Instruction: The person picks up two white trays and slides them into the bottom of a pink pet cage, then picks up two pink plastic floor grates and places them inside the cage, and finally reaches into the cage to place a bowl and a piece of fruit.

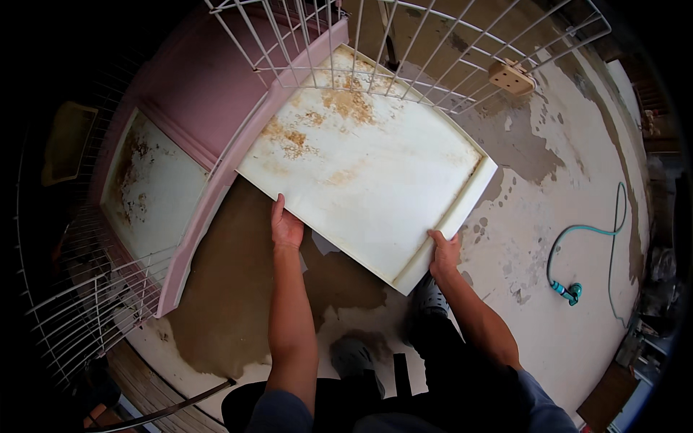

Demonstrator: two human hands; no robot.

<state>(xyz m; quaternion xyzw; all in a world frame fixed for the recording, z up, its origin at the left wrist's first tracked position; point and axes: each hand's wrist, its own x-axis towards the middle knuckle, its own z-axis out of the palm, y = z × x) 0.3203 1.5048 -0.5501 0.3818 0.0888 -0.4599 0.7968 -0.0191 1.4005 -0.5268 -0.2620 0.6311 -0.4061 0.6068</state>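
Note:
A white slide-out tray point(382, 169) with brown stains at its far end sticks out of a pink wire pet cage point(189, 94). My left hand point(286, 227) grips the tray's near side edge, thumb on top and fingers underneath. Closed on the raised lip at the tray's right end is my right hand point(445, 251). The tray's far left end lies against the pink frame rail point(242, 137). A second stained white panel point(155, 173) shows inside the cage, left of that rail. The undersides of both hands are hidden.
Above the tray juts a white wire panel point(426, 32) with a beige block point(512, 76) attached. A teal hose nozzle point(568, 291) and its hose lie on the concrete floor at right. Wet patches point(224, 289) darken the floor. My shoes point(431, 296) stand below the tray.

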